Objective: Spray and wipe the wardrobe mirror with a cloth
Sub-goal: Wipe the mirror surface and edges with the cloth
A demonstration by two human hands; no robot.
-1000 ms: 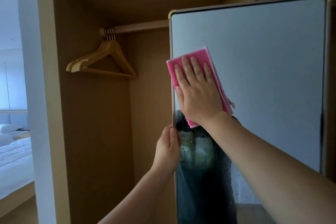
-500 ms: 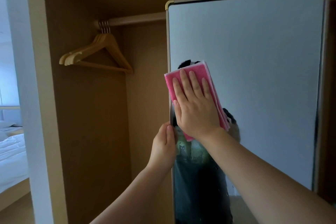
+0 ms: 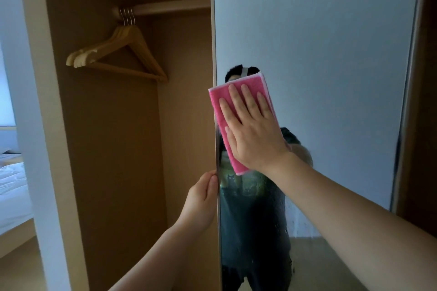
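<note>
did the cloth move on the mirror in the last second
Yes. The cloth slid down along the left edge of the mirror; it now sits farther below the mirror's top left corner than it did a second ago.

Mirror (image 3: 319,66) bottom beyond lower edge

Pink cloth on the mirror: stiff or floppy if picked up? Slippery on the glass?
Probably floppy: the pink cloth looks folded and lies flat only under the right hand pressing it to the mirror. Likely light, since open fingers alone hold it up. It may glide easily where droplets wet the glass below.
</note>
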